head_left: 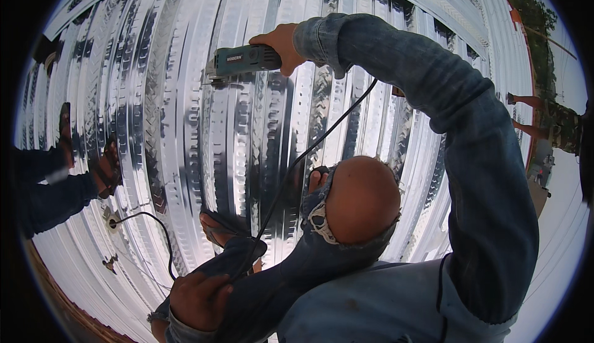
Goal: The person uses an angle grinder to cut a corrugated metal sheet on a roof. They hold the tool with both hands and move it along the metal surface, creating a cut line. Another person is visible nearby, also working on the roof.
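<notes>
My right hand [278, 46] grips a teal angle grinder [241, 61] at the upper middle, its disc end over the ribbed, shiny metal sheeting [167, 108]. A black cord [318, 138] runs diagonally down past my bare knee [362, 200], which shows through torn jeans. My left hand [198, 299] lies on my other leg with its fingers curled, beside the cord; whether it holds the cord is unclear. Below and right of the grinder, my bare toes [318, 179] show behind the knee.
Another person's legs and sandalled feet [105, 169] are at the left, near a white socket-like object [111, 222] with a cord. A further person's legs [538, 114] appear at the far right. Trees [529, 33] and overhead wires lie beyond the sheeting's edge.
</notes>
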A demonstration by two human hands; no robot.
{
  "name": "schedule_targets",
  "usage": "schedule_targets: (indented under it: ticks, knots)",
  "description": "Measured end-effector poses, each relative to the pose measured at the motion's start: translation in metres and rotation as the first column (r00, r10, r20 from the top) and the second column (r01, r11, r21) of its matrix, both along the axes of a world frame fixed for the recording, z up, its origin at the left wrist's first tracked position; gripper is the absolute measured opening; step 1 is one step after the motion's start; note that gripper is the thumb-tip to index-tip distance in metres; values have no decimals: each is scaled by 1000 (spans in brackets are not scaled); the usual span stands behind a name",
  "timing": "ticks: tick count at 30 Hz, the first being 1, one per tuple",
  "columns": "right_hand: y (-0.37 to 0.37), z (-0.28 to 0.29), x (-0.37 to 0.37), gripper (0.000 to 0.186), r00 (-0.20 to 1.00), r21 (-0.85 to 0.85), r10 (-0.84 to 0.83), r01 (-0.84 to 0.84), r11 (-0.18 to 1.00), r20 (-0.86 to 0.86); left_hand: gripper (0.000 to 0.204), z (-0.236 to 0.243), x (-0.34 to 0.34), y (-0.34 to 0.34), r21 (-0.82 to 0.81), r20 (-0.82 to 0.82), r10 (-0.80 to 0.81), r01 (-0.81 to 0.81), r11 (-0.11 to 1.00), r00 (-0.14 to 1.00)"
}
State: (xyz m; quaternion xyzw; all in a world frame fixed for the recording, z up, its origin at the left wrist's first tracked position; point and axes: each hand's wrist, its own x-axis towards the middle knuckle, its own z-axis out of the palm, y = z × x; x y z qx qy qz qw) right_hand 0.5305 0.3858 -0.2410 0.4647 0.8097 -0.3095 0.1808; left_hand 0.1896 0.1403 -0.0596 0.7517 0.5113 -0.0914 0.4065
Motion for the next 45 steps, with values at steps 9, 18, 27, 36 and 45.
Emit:
schedule_targets:
  ticks: [9, 18, 27, 36, 45]
  knots:
    - [2, 6, -14, 85, 991, 16, 70, -73, 997, 117, 17, -1, 14, 0, -73, 16, -73, 74, 995, 997]
    - [3, 10, -9, 94, 998, -20, 13, -12, 1000, 67, 15, 0, 1, -4, -86, 32, -129, 131, 988, 991]
    - [-3, 1, 2, 93, 999, 15, -44, 44, 999, -8, 14, -2, -2, -8, -121, 43, -128, 132, 984, 991]
    - [-107, -12, 68, 95, 885, -188, -343, 297, 936, -315, 15, 0, -12, -6, -140, 43, -144, 149, 979, 989]
    - [-170, -41, 86, 98, 825, -250, -485, 424, 871, -291, 15, -12, -12, 7, -100, 77, -174, 181, 978, 982]
